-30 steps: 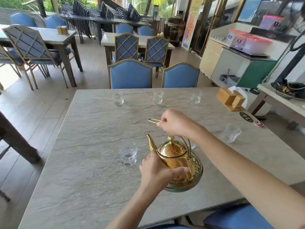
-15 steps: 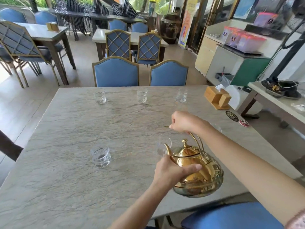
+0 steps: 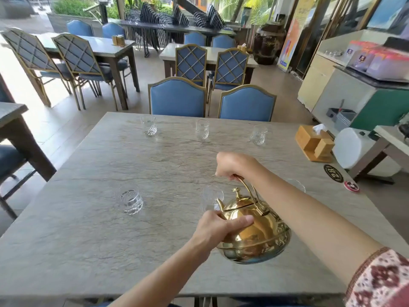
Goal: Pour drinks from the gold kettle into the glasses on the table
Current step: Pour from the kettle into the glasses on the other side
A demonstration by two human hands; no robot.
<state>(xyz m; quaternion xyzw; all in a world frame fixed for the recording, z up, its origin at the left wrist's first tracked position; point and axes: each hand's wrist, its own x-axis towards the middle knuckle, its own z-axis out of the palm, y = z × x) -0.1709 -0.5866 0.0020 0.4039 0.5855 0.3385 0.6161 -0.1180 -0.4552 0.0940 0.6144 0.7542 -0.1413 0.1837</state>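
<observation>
The gold kettle (image 3: 259, 235) is lifted above the near side of the stone table (image 3: 88, 240) and tilted, its spout pointing at a clear glass (image 3: 210, 197) just behind it. My right hand (image 3: 234, 166) grips the kettle's tall handle from above. My left hand (image 3: 219, 227) is wrapped around the kettle's body on its left side. Another glass (image 3: 130, 201) with a little liquid stands to the left. Three glasses line the far edge: left (image 3: 149, 125), middle (image 3: 202, 129), right (image 3: 258, 134). A further glass rim (image 3: 297, 183) peeks out behind my right forearm.
A wooden tissue holder (image 3: 314, 144) sits at the table's far right, with two round stickers (image 3: 333, 173) nearer. Two blue chairs (image 3: 177, 98) stand at the far side. More tables and chairs fill the room behind; a counter stands to the right.
The kettle has moved right, away from the left near glass, and now tilts its spout at the middle near glass. Both hands keep their hold.
</observation>
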